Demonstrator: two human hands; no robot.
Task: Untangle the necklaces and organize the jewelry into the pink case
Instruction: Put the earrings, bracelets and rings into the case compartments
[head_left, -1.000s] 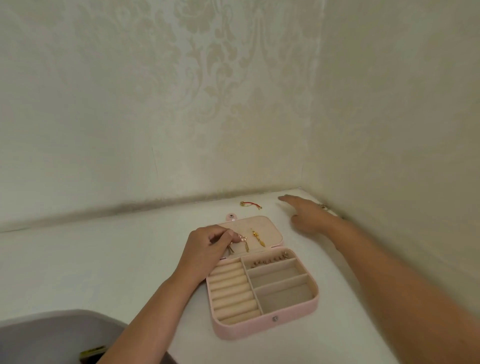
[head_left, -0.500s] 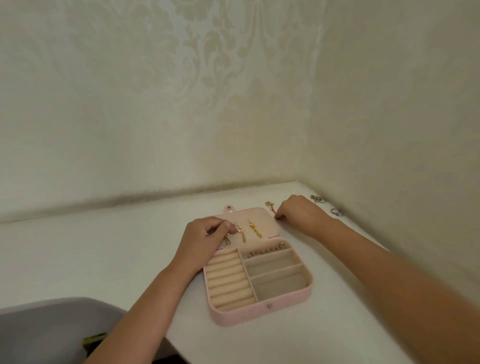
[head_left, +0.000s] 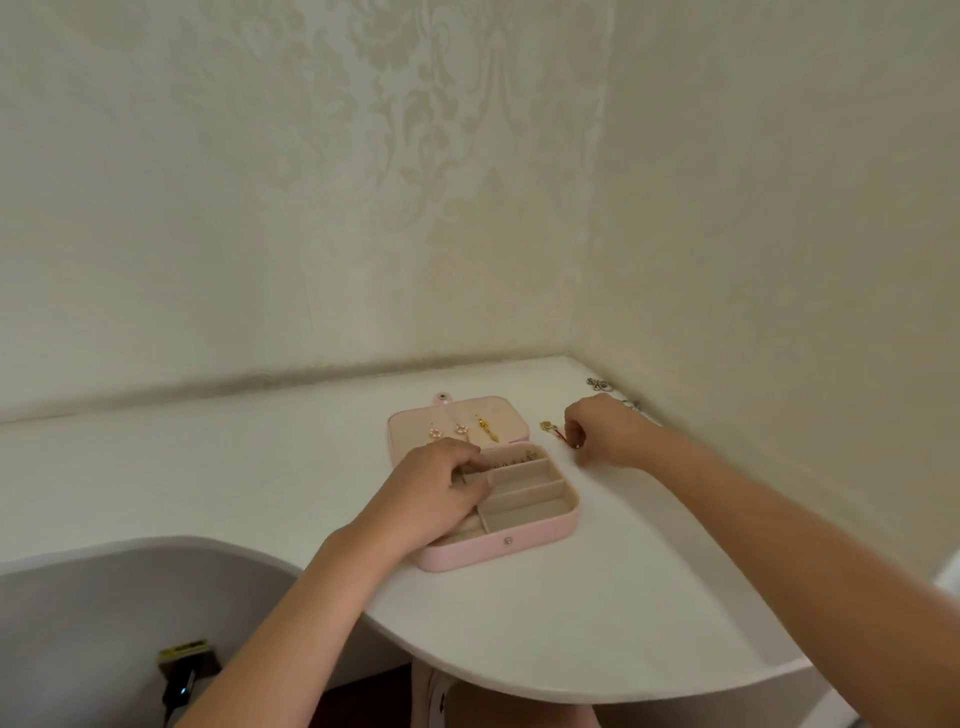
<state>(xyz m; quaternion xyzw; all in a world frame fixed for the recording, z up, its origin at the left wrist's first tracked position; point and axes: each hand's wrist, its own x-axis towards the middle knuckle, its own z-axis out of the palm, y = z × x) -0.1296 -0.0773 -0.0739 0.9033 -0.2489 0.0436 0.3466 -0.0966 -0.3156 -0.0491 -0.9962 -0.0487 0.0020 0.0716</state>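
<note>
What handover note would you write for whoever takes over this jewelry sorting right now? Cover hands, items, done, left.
Left hand: curled over the left side of the pink case; any hold unclear.
Right hand: pinches the red-cord charm on the table beside the lid.
Done: three dangling pieces in the lid, small studs in the back row.
Left: red-cord charm and silver pieces by the wall to be stowed.

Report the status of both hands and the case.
Left hand rests in open pink rectangular jewelry case, grip unclear. Right hand pinches red cord with gold charm beside case. No obstruction.
</note>
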